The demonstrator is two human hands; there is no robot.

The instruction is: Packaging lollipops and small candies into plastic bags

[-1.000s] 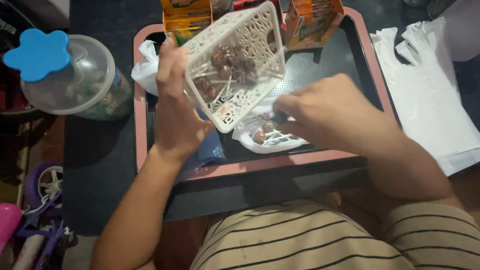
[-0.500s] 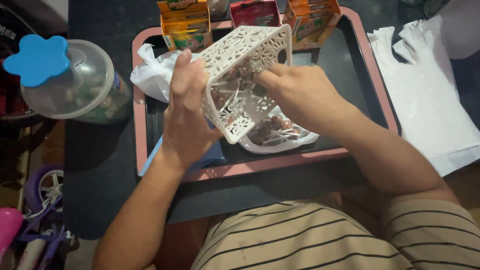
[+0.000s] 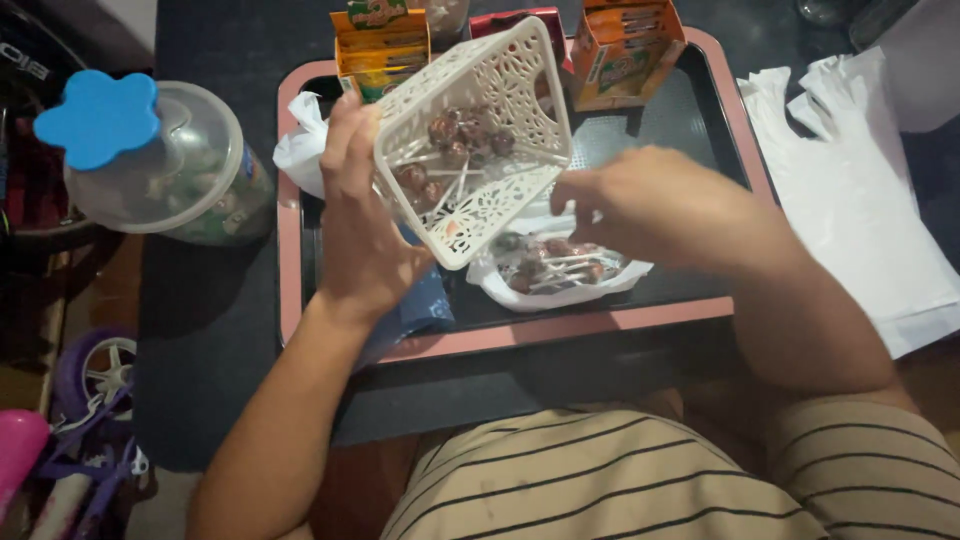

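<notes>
White basket (image 3: 480, 130): tilted, lollipops inside; gripped by left hand (image 3: 365, 230)
Right hand (image 3: 650, 205): loosely curled, holding nothing visible, above bag of lollipops (image 3: 555, 270)

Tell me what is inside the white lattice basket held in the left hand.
The white lattice basket, tilted in the left hand, holds round brown lollipops on pale sticks. The basket's wall and the hand cover part of the pile, so their number cannot be told.

White perforated plastic basket (image 3: 480, 130) — square, lattice-cut walls — tilted on its side above the tray, open mouth facing the viewer. Inside: brown lollipops (image 3: 455, 150) with white sticks. Below it, more lollipops lie in an open white plastic bag (image 3: 560, 270).
</notes>
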